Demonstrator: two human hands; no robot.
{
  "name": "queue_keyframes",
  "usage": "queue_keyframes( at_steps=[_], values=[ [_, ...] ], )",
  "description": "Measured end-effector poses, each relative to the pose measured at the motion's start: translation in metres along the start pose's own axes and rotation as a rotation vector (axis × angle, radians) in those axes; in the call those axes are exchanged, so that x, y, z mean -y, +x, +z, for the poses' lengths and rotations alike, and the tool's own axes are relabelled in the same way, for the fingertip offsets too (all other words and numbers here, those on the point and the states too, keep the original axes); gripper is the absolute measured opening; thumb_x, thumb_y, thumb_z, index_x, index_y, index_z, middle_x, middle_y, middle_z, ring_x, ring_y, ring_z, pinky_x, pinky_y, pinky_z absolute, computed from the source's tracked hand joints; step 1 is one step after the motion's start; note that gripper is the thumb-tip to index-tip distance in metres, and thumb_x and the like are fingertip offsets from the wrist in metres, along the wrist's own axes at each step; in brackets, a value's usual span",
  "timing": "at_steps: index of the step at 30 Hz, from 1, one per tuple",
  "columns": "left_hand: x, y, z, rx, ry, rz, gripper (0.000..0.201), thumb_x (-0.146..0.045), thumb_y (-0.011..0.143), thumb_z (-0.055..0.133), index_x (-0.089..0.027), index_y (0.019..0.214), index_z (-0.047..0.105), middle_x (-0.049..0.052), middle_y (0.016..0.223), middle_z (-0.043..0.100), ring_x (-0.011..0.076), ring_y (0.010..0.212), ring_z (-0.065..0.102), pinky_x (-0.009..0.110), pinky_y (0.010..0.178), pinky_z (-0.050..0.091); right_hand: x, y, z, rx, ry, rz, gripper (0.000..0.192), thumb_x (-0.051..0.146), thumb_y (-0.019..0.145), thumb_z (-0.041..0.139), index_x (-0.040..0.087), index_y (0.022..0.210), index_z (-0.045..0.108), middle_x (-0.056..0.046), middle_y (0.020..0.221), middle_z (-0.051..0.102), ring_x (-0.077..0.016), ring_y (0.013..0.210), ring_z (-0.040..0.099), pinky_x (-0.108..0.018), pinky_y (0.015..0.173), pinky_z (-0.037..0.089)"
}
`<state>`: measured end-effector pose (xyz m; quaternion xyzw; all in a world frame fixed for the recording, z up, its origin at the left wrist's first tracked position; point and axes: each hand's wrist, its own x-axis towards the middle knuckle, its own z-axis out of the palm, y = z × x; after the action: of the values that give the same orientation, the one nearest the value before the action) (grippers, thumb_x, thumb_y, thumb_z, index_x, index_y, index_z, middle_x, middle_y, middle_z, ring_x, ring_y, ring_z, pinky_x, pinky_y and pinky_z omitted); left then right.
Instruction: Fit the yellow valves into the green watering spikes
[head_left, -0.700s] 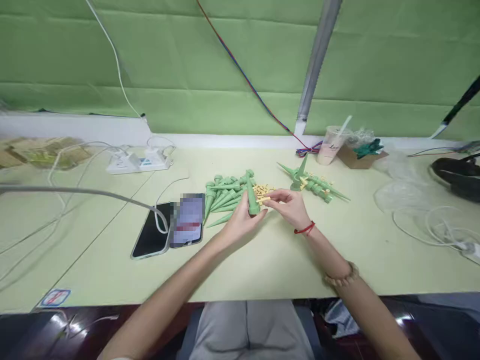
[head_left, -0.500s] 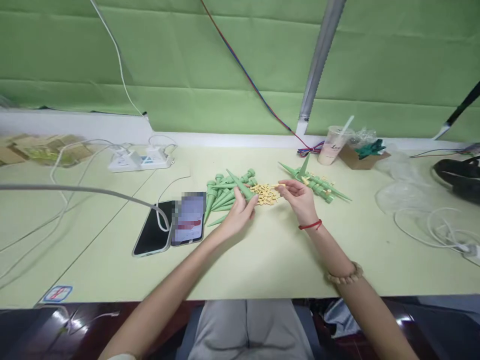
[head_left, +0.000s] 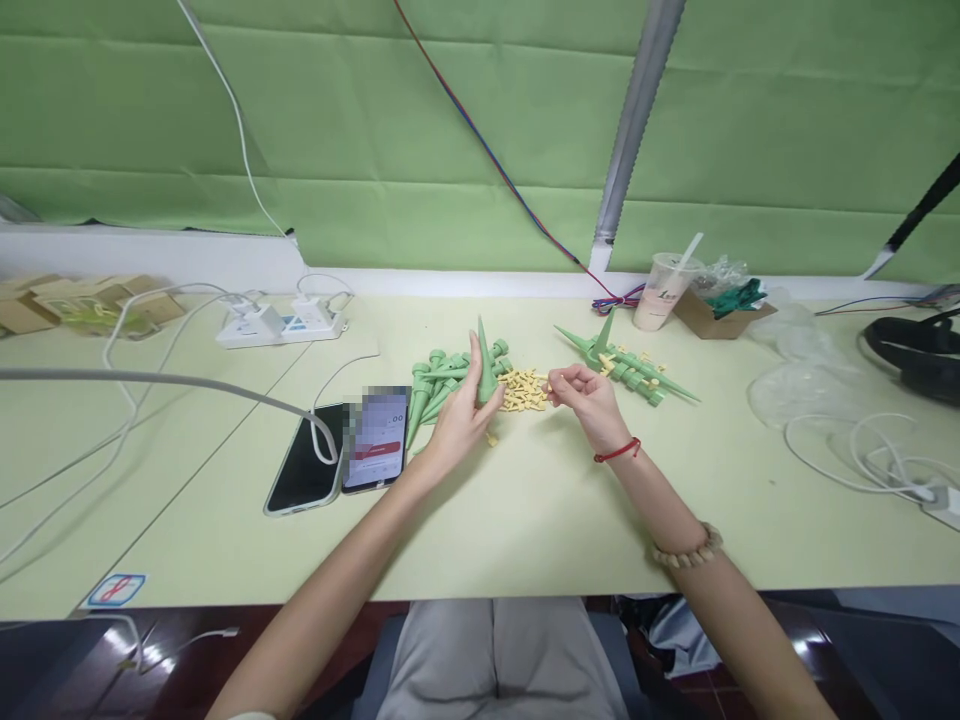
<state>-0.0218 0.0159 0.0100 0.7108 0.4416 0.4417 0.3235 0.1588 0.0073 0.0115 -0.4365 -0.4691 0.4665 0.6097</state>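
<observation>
Now the left hand (head_left: 457,420) gripped a green cone (head_left: 485,362) and had turned it from slanting to upright, tip up, just above the cone pile (head_left: 442,385) on the tabletop (head_left: 525,500). To its right lay the yellow bits (head_left: 525,388). The right hand (head_left: 589,400), which had been raised over them half a second earlier, had dropped to their edge, fingers pinched, seemingly on one bit. Farther right lay the fitted cones (head_left: 630,368).

Materials: moulded plastic parts on matt table.
Green spike (head_left: 486,362) in grip: smooth, matt plastic. Yellow pieces (head_left: 523,388) beside it: plastic, dull. Table (head_left: 540,500): smooth, matt laminate.
</observation>
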Motion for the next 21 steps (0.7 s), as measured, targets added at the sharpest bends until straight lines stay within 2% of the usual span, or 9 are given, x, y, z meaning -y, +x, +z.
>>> queue_keyframes(
  at_steps=[2, 4, 7, 9, 11, 14, 16, 18, 21],
  values=[
    [-0.005, 0.001, -0.002, 0.055, -0.006, 0.005, 0.062, -0.035, 0.082, 0.05, -0.022, 0.138, 0.027, 0.0, 0.077, 0.06, 0.0057, 0.044, 0.045, 0.019, 0.051, 0.04, 0.0, 0.0, 0.0, 0.007, 0.009, 0.007, 0.035, 0.044, 0.059, 0.073, 0.017, 0.076, 0.06, -0.001, 0.067, 0.065, -0.01, 0.057, 0.058, -0.024, 0.056, 0.049],
    [-0.009, 0.002, -0.003, 0.069, -0.044, 0.002, 0.058, -0.034, 0.083, 0.049, -0.023, 0.137, 0.032, 0.002, 0.087, 0.062, 0.0049, 0.044, 0.047, 0.02, 0.052, 0.041, 0.0, 0.0, 0.0, -0.013, 0.016, -0.032, 0.034, 0.044, 0.062, 0.071, 0.018, 0.082, 0.061, 0.0, 0.067, 0.064, -0.0092, 0.057, 0.057, -0.024, 0.057, 0.049],
    [-0.012, 0.002, -0.003, 0.124, -0.132, -0.072, 0.053, -0.038, 0.079, 0.054, -0.02, 0.129, 0.047, 0.0, 0.07, 0.062, 0.0052, 0.039, 0.042, 0.02, 0.044, 0.037, -0.001, 0.0, 0.0, -0.024, 0.021, -0.089, 0.03, 0.044, 0.068, 0.067, 0.019, 0.084, 0.063, 0.002, 0.067, 0.062, -0.0073, 0.054, 0.054, -0.023, 0.057, 0.049],
    [-0.013, 0.002, -0.001, 0.167, -0.196, -0.129, 0.051, -0.04, 0.076, 0.058, -0.017, 0.121, 0.055, 0.0, 0.063, 0.06, 0.0057, 0.04, 0.039, 0.02, 0.041, 0.033, -0.002, -0.001, 0.0, 0.025, 0.042, -0.062, 0.029, 0.044, 0.069, 0.066, 0.02, 0.085, 0.065, 0.001, 0.069, 0.063, -0.0071, 0.055, 0.054, -0.023, 0.059, 0.05],
    [-0.014, 0.002, 0.0, 0.19, -0.288, -0.146, 0.054, -0.039, 0.07, 0.065, -0.018, 0.12, 0.056, 0.002, 0.072, 0.063, 0.0067, 0.047, 0.044, 0.02, 0.046, 0.036, -0.002, -0.001, 0.0, 0.085, 0.069, -0.013, 0.031, 0.045, 0.068, 0.067, 0.02, 0.087, 0.066, 0.0, 0.071, 0.065, -0.008, 0.058, 0.057, -0.025, 0.063, 0.052],
    [-0.015, 0.003, 0.002, 0.215, -0.449, -0.131, 0.061, -0.035, 0.065, 0.071, -0.016, 0.12, 0.053, 0.006, 0.089, 0.064, 0.0113, 0.067, 0.054, 0.022, 0.063, 0.043, -0.002, -0.001, -0.001, 0.129, 0.069, 0.001, 0.036, 0.044, 0.064, 0.071, 0.021, 0.092, 0.066, -0.002, 0.08, 0.068, -0.0105, 0.066, 0.061, -0.028, 0.069, 0.054],
    [-0.013, 0.003, 0.003, 0.205, -0.493, -0.125, 0.052, -0.038, 0.069, 0.067, -0.014, 0.114, 0.057, 0.005, 0.083, 0.063, 0.0129, 0.071, 0.055, 0.025, 0.068, 0.044, -0.001, -0.001, -0.002, 0.148, 0.045, -0.024, 0.038, 0.043, 0.064, 0.071, 0.022, 0.095, 0.066, -0.002, 0.084, 0.069, -0.0121, 0.07, 0.063, -0.029, 0.07, 0.054],
    [-0.01, 0.004, 0.003, 0.154, -0.45, -0.125, 0.041, -0.044, 0.074, 0.06, -0.013, 0.1, 0.062, 0.003, 0.07, 0.059, 0.0126, 0.065, 0.053, 0.026, 0.067, 0.043, 0.0, -0.002, -0.002, 0.151, 0.007, -0.064, 0.036, 0.043, 0.066, 0.07, 0.022, 0.094, 0.066, -0.002, 0.082, 0.069, -0.0123, 0.069, 0.063, -0.029, 0.069, 0.055],
    [-0.003, 0.005, 0.006, 0.076, -0.375, -0.121, 0.038, -0.05, 0.076, 0.056, -0.013, 0.077, 0.063, 0.002, 0.063, 0.056, 0.0132, 0.065, 0.052, 0.025, 0.066, 0.043, 0.0, -0.004, -0.001, 0.145, -0.054, -0.121, 0.03, 0.043, 0.07, 0.066, 0.02, 0.09, 0.068, -0.002, 0.078, 0.069, -0.0116, 0.066, 0.063, -0.029, 0.068, 0.055]
  ],
)
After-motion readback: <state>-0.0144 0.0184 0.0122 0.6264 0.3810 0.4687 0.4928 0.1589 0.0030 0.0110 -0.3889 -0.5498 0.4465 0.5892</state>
